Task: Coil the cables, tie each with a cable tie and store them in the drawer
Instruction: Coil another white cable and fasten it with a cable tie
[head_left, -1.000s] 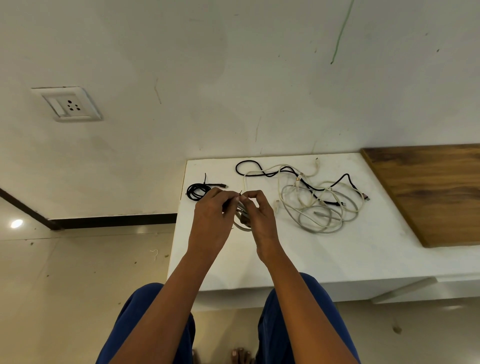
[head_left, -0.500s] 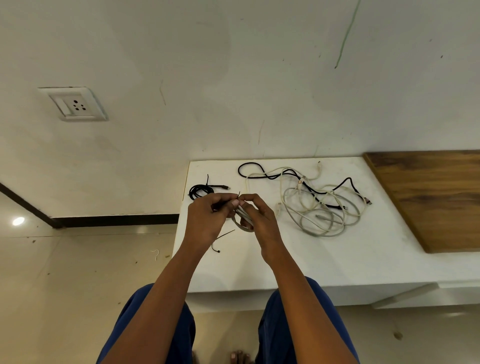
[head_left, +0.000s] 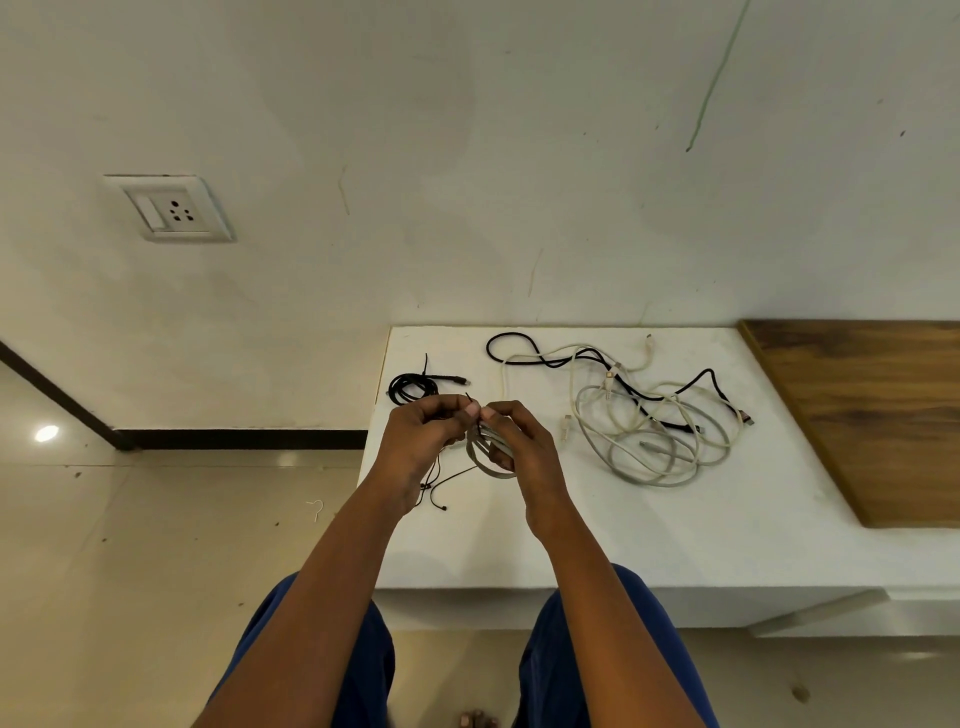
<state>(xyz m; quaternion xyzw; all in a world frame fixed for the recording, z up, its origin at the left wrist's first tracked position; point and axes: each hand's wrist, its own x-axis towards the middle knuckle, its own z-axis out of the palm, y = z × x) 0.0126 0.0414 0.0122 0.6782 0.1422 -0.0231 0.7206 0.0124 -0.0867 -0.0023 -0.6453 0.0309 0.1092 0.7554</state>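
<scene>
Here both hands pinch the grey coil's top, loops hanging below

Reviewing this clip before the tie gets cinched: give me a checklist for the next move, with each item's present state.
1. Grey coil gathered in loops and held: ok, the right hand grips it above the white counter.
2. Black cable tie pinched at the fingertips of both hands: ok, its tip sticks up beside the left hand.
3. Tie threaded through its head: cannot tell, fingers hide it.
4. Spare ties within reach: ok, lying on the counter under the left hand.
5. Black coil already tied: ok.
6. Tangled pile of cables sorted: not ok.
</scene>
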